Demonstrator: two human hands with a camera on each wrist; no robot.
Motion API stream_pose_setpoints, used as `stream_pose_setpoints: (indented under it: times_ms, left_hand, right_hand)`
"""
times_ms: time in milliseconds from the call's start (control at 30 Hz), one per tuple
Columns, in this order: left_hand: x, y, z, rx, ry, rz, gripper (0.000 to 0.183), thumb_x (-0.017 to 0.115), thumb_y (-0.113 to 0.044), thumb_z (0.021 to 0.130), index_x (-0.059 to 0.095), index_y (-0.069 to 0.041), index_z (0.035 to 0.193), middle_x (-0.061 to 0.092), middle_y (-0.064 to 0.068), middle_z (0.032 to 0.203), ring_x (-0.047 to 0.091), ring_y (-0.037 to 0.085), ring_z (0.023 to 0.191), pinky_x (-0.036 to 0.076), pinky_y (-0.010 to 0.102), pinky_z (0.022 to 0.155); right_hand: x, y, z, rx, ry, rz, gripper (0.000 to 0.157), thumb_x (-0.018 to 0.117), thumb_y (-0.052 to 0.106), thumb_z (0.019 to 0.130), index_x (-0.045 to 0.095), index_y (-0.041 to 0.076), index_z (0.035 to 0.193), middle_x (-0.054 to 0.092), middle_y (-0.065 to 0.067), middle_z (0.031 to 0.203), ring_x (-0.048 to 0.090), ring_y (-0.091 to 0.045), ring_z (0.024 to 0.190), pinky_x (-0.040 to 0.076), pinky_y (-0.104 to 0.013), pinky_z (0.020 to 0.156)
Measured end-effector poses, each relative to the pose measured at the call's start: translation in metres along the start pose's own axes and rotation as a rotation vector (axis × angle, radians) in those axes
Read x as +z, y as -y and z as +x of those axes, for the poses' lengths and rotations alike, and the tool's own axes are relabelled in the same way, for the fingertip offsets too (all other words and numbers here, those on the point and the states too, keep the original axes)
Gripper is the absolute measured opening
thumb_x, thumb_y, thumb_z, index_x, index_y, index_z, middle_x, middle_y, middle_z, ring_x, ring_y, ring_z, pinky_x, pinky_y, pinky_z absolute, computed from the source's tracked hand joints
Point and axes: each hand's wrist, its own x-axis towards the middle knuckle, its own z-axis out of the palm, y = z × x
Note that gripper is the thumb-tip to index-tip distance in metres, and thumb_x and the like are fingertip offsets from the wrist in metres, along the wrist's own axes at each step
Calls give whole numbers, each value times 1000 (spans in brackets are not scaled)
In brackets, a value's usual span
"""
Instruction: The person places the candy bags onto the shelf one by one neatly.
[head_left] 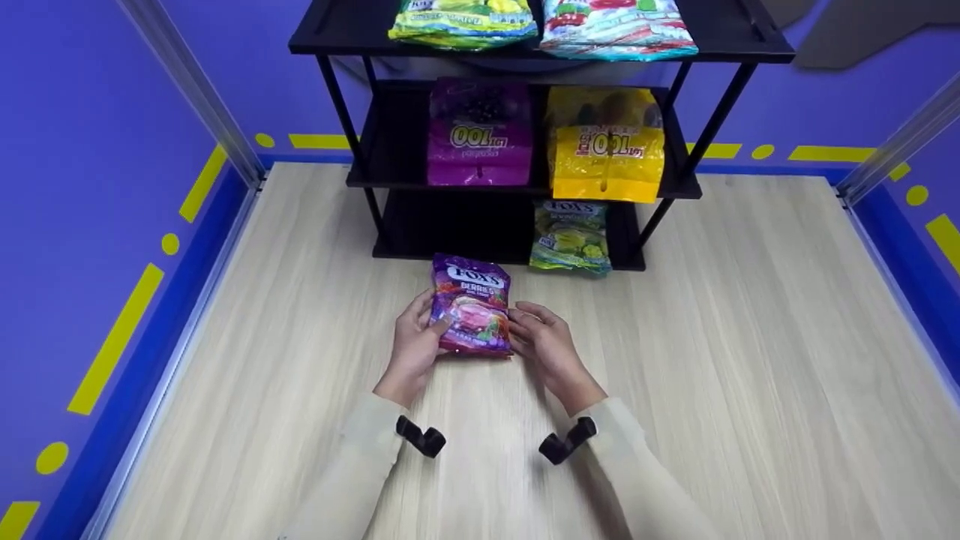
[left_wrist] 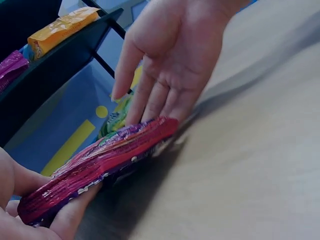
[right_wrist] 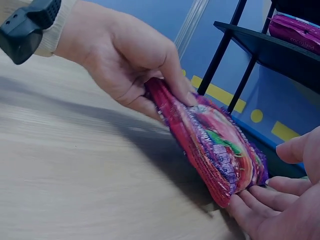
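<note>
A purple and red bag of Fox's berries candy [head_left: 474,309] is held just above the wooden table in front of the shelf. My left hand [head_left: 415,341] pinches its left edge, thumb on the printed face and fingers beneath, as the right wrist view shows. At the opposite edge is my right hand [head_left: 550,346], palm turned inward and fingers extended. In the right wrist view, its fingertips [right_wrist: 242,202] touch the bag's edge or slip just under it. The left wrist view shows the bag's crimped red end [left_wrist: 100,167].
A black three-tier shelf [head_left: 450,225] stands behind. Its bottom tier has a green candy bag [head_left: 571,238] at right; the middle has a purple bag [head_left: 480,135] and a yellow bag [head_left: 607,146]. Two more bags lie on top. Blue walls [head_left: 97,187] flank the table [head_left: 750,337].
</note>
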Motion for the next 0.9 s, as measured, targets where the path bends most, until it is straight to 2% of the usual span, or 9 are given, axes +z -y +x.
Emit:
stream_pose_setpoints:
  times_ms: [167,300,400,567,800,900]
  left_hand:
    - [3,-5,0,16,5,-45,62,52,3,93,33,-11,150,41,15,150,68,19,93,61,32,68]
    - [5,-10,3,43,13,-75,62,52,2,94,31,-12,150,41,14,151,68,18,94,61,32,69]
    - [8,-11,5,55,13,-100,61,52,1,95,32,-12,150,41,14,150,67,19,97,61,32,70]
    - [10,-11,11,37,15,-126,60,53,-3,96,32,-15,151,40,12,150,66,22,99,61,35,75]
    - [13,-9,15,1,-21,-140,61,56,-6,95,33,-16,150,42,10,149,64,20,102,60,33,80]
    - [14,-7,15,-17,-25,-143,59,57,-6,95,34,-13,149,47,16,143,65,19,98,59,34,83]
  right_hand:
    - [4,-3,-1,-3,18,16,38,54,15,98,50,-2,132,64,-11,114,66,-14,93,58,-30,84]
    - [8,-5,0,30,109,70,39,54,26,99,51,0,128,66,-9,102,68,-19,85,61,-36,79]
    - [11,-4,3,54,146,113,34,53,26,100,52,2,124,67,-10,98,71,-23,79,62,-35,73]
    - [17,-3,10,19,70,143,24,56,14,98,53,2,118,65,-7,92,68,-18,72,60,-27,59]
    - [21,-1,19,-62,5,126,24,56,5,96,54,3,120,67,-4,97,65,-14,69,58,-24,57]
    - [21,1,23,-82,-5,124,26,55,5,96,54,3,122,67,-3,97,65,-14,68,58,-24,56]
